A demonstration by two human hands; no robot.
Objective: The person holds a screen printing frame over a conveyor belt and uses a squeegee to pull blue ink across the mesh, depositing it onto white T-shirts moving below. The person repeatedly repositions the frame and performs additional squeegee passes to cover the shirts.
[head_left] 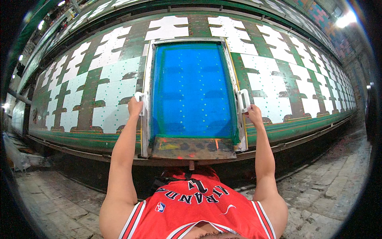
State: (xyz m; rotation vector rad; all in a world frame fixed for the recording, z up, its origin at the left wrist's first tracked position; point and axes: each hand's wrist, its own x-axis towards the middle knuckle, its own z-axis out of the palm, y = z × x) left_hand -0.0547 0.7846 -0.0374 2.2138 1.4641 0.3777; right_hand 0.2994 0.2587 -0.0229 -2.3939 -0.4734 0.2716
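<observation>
While amid white panels [266, 85] on a green table [278, 129], a blue screen [193, 89], handles [138, 95] in both hands [135, 107] [254, 114].

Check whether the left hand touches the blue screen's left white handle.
Touching: the head view shows the left hand closed around the white handle, its upper part visible beyond the hand.

A glaring lamp [345, 19] burns out to white at upper right, with smaller bright lamps [41, 25] along the left. The white panels [169, 26] and blue printing screen [192, 83] are brightly lit and fairly sharp; deep shadow lies beneath the long table [290, 129]. Fisheye distortion bows its edges, and the picture's corners fall to black.
</observation>
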